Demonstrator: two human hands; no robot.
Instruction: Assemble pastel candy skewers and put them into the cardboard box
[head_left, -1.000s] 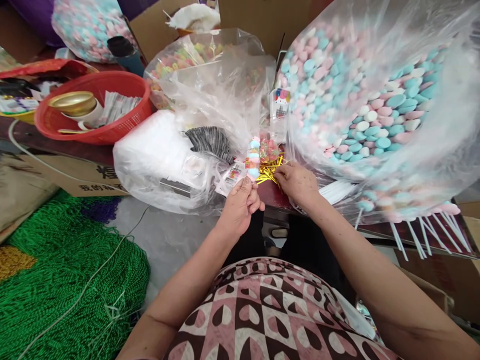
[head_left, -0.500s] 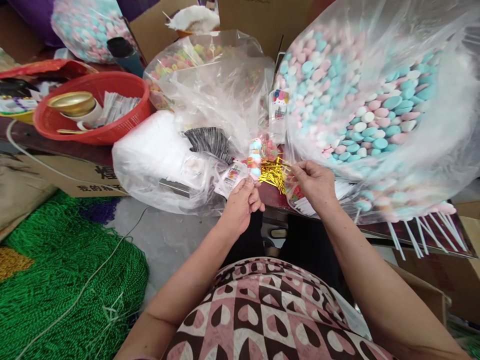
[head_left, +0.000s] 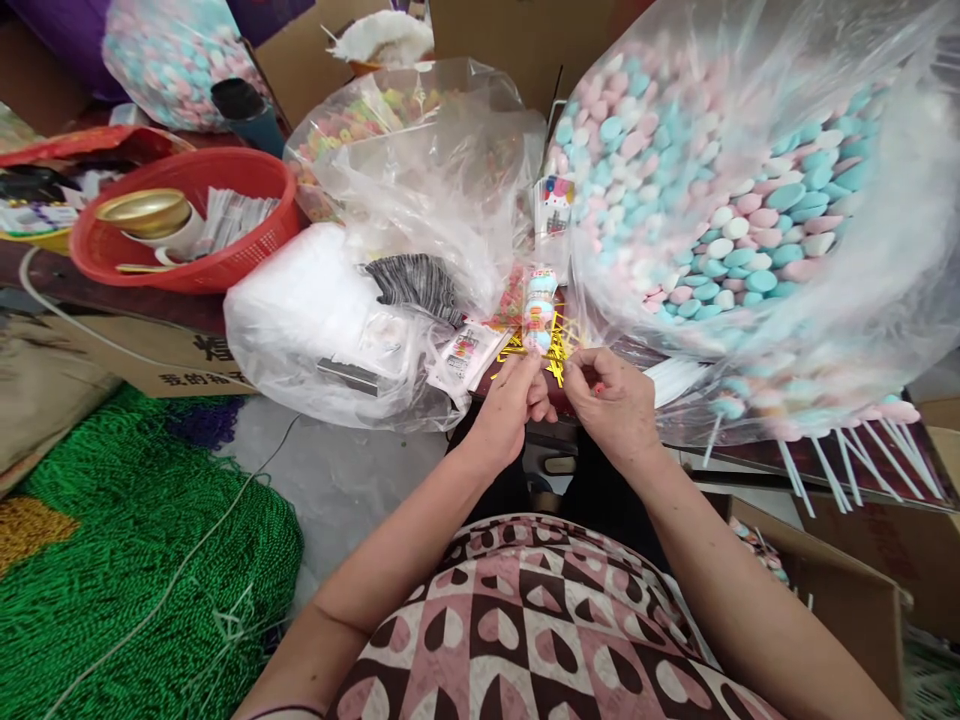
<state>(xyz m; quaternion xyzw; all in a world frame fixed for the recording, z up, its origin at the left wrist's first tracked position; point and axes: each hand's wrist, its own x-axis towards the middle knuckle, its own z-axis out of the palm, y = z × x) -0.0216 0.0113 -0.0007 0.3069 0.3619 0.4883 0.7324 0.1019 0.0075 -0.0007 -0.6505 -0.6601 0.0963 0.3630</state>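
Note:
My left hand (head_left: 517,405) is closed around the lower end of a marshmallow skewer (head_left: 539,310) in a clear printed wrapper. The skewer stands upright above my fingers, with pale blue, white and pink pieces. My right hand (head_left: 616,405) is closed beside it, thumb and forefinger pinching what looks like a gold twist tie at the base of the wrapper. Behind both hands lies a pile of gold twist ties (head_left: 556,362). Some gummy candy (head_left: 513,292) in clear plastic is just left of the skewer. Printed wrappers (head_left: 466,358) lie left of my left hand.
A big clear bag of marshmallows (head_left: 765,220) fills the right, with white sticks (head_left: 829,470) jutting over the table edge. Another bag of gummy candy (head_left: 375,120) stands behind. A red basket (head_left: 247,230) is at left, green bead strands (head_left: 150,560) below, an open carton (head_left: 847,600) lower right.
My left hand has carried the wrapped skewer to the right, over the gold ties. My right hand has come left and down from the ties to meet the wrapper's base.

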